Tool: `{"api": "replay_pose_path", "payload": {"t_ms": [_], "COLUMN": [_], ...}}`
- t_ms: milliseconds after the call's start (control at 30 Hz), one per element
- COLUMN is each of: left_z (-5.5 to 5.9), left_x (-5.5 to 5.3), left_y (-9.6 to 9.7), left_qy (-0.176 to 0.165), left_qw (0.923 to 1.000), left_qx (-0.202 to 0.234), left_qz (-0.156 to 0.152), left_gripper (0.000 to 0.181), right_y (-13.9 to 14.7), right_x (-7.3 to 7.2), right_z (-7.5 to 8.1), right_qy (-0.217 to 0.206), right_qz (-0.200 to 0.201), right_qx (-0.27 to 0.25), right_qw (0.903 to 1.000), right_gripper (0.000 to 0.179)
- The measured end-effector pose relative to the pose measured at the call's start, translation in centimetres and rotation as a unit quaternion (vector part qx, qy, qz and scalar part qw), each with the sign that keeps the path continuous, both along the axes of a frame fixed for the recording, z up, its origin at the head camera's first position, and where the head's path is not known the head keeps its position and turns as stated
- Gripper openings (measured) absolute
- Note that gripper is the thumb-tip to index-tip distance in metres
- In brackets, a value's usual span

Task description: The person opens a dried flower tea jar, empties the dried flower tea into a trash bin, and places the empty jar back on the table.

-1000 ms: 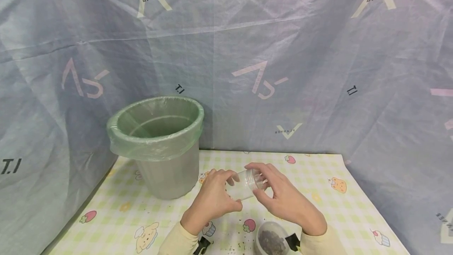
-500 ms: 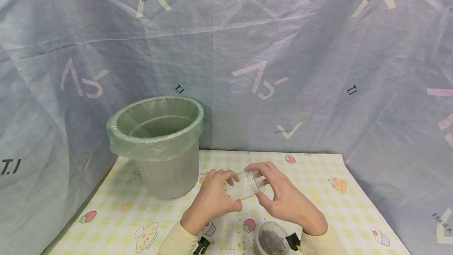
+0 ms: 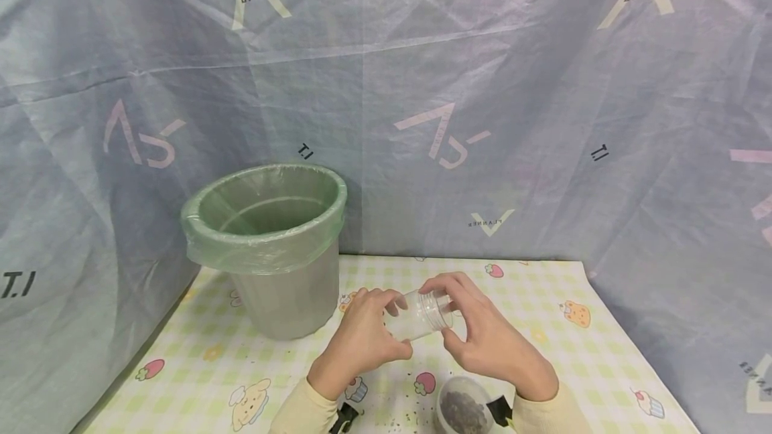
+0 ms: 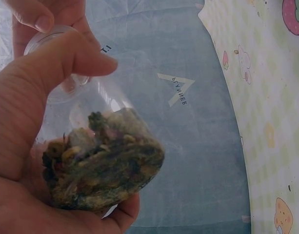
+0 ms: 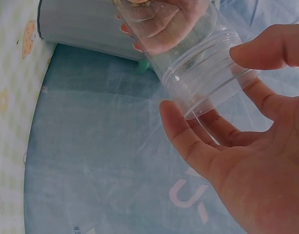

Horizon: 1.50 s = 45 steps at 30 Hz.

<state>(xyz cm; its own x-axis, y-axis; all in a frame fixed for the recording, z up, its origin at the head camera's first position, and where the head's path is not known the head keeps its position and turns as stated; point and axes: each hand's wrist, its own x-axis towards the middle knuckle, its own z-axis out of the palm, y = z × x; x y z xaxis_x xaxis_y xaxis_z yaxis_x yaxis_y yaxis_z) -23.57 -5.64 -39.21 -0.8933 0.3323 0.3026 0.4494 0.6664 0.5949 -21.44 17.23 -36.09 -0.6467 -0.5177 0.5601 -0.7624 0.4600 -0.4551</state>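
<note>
A transparent jar [image 3: 413,313] is held up over the middle of the counter [image 3: 525,367], tipped well over, its threaded neck [image 5: 205,73] pointing to the right. The left hand [image 3: 364,333] curls firmly round the base end, its fingers and thumb parted by the width of the jar and pressed on opposite sides. That grip probably serves to steady the heavier end, where dried plant pieces [image 4: 105,161] are gathered, while leaving the neck free. The pieces' resting at the base suggests the mouth sits higher, so the slant seems chosen to keep them in. The right hand [image 3: 488,330] is bent in a wide, light-looking curve round the neck, thumb on one side of the rim and fingers on the other; the jar's end lies between them, short of the palm. Whether a see-through lid is there cannot be told. Below the right wrist, towards the counter's near edge, stands a small bowl [image 3: 473,386] of dark bits, with crumbs [image 3: 413,414] beside it. A bin [image 3: 295,303] with a green liner [image 3: 271,253] fills the far left corner, perhaps set there to leave both hands room.
</note>
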Motion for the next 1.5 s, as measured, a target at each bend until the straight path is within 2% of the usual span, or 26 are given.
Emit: {"api": "replay_pose_path", "payload": {"t_ms": [200,433,600,800,1133,1500], "left_z": [0.4,0.9,1.2,1.7,2.9,4.1], "left_x": [0.1,0.1,0.1,0.1,0.6,1.2], "left_y": [-0.4,-1.2,-1.7,-2.4,-3.7,-5.2], "left_qy": [-0.004,-0.007,-0.005,-0.005,0.029,0.044], "left_qw": [0.9999,0.9991,0.9976,0.9953,0.9881,0.9820], "left_qx": [0.008,0.038,0.066,0.091,0.139,0.168], "left_qz": [0.009,0.019,0.021,0.032,0.061,0.075], "left_gripper": [0.046,0.045,0.045,0.044,0.043,0.041], "right_y": [0.2,0.6,0.7,0.6,-0.2,-1.8], "right_x": [-0.1,0.0,-0.1,-0.1,0.0,0.3], "right_z": [0.1,0.1,0.0,0.0,-0.6,-1.4], "right_qy": [0.010,-0.016,-0.030,-0.034,-0.074,-0.103], "right_qz": [-0.009,-0.025,-0.033,-0.040,-0.054,-0.038], "right_qx": [-0.003,-0.011,-0.012,-0.001,0.031,0.054], "right_qw": [0.9999,0.9995,0.9989,0.9986,0.9953,0.9925], "right_gripper": [0.073,0.073,0.067,0.064,0.063,0.060]}}
